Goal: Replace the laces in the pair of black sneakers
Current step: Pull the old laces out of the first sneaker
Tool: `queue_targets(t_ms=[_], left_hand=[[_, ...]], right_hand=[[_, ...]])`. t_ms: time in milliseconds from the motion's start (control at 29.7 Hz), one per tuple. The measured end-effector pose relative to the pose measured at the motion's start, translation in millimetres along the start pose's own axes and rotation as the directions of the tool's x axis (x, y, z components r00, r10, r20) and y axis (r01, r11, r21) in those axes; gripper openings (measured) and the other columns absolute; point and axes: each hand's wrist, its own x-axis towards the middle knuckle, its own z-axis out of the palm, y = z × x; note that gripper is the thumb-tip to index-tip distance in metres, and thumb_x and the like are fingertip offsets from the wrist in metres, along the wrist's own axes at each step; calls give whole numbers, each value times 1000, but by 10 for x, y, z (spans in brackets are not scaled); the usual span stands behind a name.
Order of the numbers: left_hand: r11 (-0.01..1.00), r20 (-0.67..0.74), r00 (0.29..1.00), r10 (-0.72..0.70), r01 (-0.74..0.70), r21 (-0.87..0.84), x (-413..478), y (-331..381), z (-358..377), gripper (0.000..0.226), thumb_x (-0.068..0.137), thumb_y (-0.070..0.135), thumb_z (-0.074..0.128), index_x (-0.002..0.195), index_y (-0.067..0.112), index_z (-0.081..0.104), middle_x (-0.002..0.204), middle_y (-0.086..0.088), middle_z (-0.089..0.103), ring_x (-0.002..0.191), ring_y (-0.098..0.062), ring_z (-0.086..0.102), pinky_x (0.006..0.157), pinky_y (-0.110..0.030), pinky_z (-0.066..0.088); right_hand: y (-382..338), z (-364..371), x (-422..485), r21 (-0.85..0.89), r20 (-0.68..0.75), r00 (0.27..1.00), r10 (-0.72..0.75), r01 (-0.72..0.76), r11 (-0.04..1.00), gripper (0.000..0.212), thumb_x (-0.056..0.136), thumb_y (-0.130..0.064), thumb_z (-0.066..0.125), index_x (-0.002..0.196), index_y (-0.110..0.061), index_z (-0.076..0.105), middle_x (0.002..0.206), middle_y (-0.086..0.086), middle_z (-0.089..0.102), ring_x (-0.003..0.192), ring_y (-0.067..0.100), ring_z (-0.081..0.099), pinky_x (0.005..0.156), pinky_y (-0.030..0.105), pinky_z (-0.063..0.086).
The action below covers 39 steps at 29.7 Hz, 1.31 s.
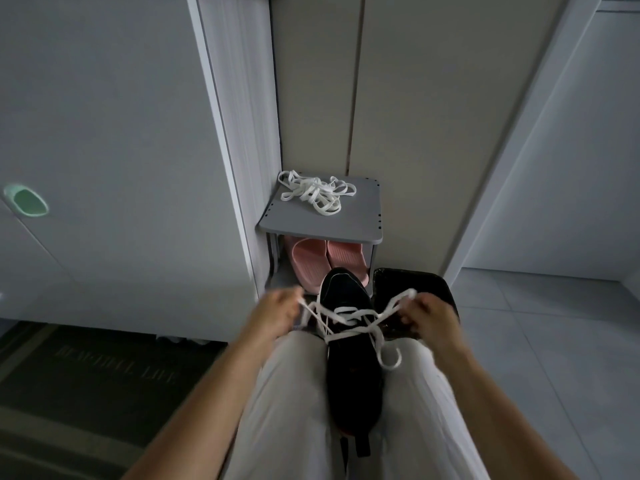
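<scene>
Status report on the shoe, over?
Left hand, right hand each grip the white lace. Lace threaded through black sneaker between the knees. Loose lace pile on grey shelf beyond, not in the way.

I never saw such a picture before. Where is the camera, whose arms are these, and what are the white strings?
There is no machine here. The camera sits on a person's head and looks down, so the arms are that person's own. A black sneaker lies between the legs. The left hand and the right hand each pinch a part of the white lace threaded in it, holding it apart. Ahead stands a grey shoe rack. A loose heap of white laces lies on top, with pink slippers beneath.
</scene>
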Motion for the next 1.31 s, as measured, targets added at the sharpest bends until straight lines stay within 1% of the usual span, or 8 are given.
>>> queue_targets(t_ms=[101, 202, 370, 672, 773, 908, 1143, 1311], left_hand=[[974, -193, 981, -29, -16, -228, 99, 86, -393, 32, 95, 26, 49, 67, 10, 50, 51, 0, 42, 32, -4, 31, 34, -15, 24], [987, -67, 996, -64, 53, -151, 24, 58, -307, 37, 94, 40, 46, 81, 7, 58, 54, -1, 51, 36, -4, 39, 34, -14, 30], [970, 187, 971, -147, 105, 221, -187, -239, 238, 34, 86, 49, 55, 85, 16, 55, 57, 5, 47, 49, -8, 42, 49, -22, 33], [908, -111, 971, 213, -156, 388, -249, -333, 320, 44, 77, 25, 74, 108, 14, 45, 101, 6, 44, 84, -10, 52, 70, -25, 44], [771, -51, 902, 428, -335, 541, -271, -325, 346, 30, 80, 25, 70, 104, 15, 54, 101, 8, 40, 89, -10, 52, 70, -21, 38], [750, 92, 943, 319, -310, 584, -213, -365, 357, 18, 90, 30, 57, 84, 13, 56, 84, 5, 45, 80, -13, 50, 66, -21, 34], [996, 109, 992, 58, -51, -67, -237, -160, 121, 36, 90, 18, 50, 55, 11, 52, 47, -2, 46, 50, -12, 44, 57, -18, 39], [713, -190, 970, -154, -24, -700, -93, 17, -285, 21, 87, 3, 44, 69, 8, 55, 64, -3, 55, 61, -11, 45, 60, -21, 39]], right_hand=[[-22, -251, 136, 135, -132, 989, 62, -44, 990, 17, 92, -13, 56, 75, -9, 61, 70, 5, 58, 58, 9, 52, 53, 15, 43], [-3, -154, 103, 169, 82, 993, 90, -103, 980, 17, 92, -10, 54, 78, -7, 64, 68, 3, 61, 55, 6, 55, 48, 11, 43], [159, 173, -59, -255, 236, 970, 57, 5, 967, 9, 87, -22, 64, 88, -14, 61, 82, 1, 64, 75, 13, 59, 70, 21, 47], [100, 281, -240, -591, 139, 988, 61, 33, 806, 49, 89, -51, 48, 76, -6, 62, 75, 6, 65, 72, 19, 59, 67, 31, 44], [99, 352, -217, -484, 155, 986, 65, 18, 875, 30, 86, -39, 61, 82, -10, 65, 74, 1, 63, 74, 16, 59, 69, 30, 45], [118, 351, -230, -289, 145, 989, -15, 57, 956, 14, 86, -22, 63, 83, -9, 66, 70, 0, 63, 66, 11, 56, 62, 21, 43], [162, 112, -70, 48, -102, 994, -27, 32, 998, 14, 90, -12, 58, 76, -13, 59, 59, -1, 49, 50, 6, 43, 46, 14, 35], [121, -218, 95, 238, -308, 951, 20, 57, 970, 22, 95, -14, 50, 73, -14, 49, 57, 4, 39, 46, 9, 34, 38, 15, 27]])
